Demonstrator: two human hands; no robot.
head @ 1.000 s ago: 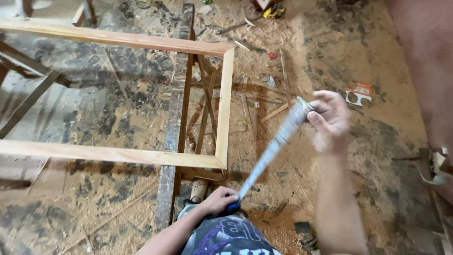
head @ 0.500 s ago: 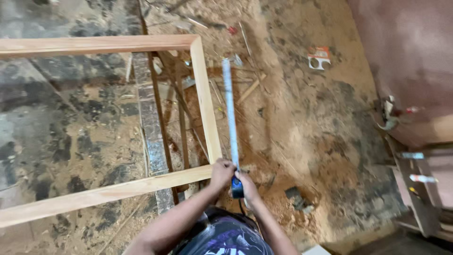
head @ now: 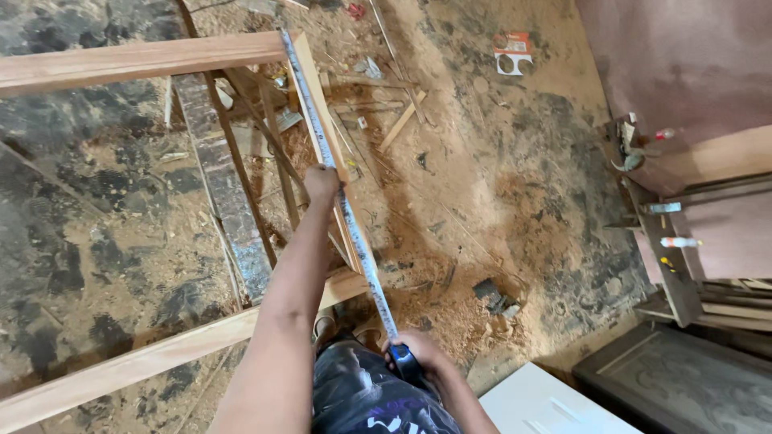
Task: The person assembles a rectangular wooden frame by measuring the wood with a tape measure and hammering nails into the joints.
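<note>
Hands clamp tape measure (head: 342, 201) along wooden frame (head: 314, 80) — left (head: 322, 181) on blade, right (head: 418, 358) on case.

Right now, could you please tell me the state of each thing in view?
Tape: extended, lying along the frame's short rail.
Tape case: gripped in right hand.
Left hand: pressing tape to the rail.
Frame: assembled, lying flat.

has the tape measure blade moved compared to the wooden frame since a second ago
Yes. The tape blade angled off to the right of the wooden frame before; now it lies along the frame's short side rail, pressed there by the left hand.
</note>
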